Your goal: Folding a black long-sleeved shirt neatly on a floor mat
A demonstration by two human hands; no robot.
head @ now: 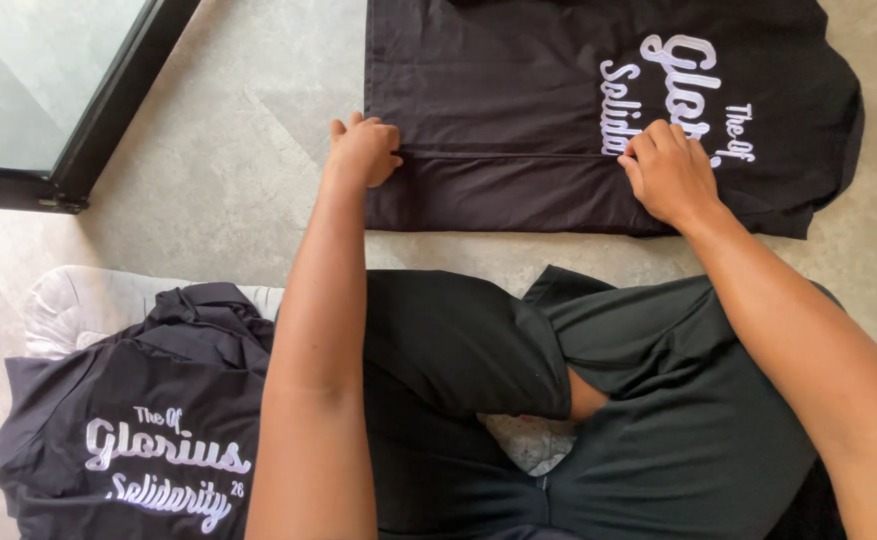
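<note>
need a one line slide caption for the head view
Both hands, left hand and right hand, press a fold in a black shirt on the grey floor.

Spread black shirt (519, 120) cut by top edge; piled shirts (139, 430) cut by bottom edge.

Home floor (209, 180) — cushion (79, 305), glass door (49, 80).
</note>
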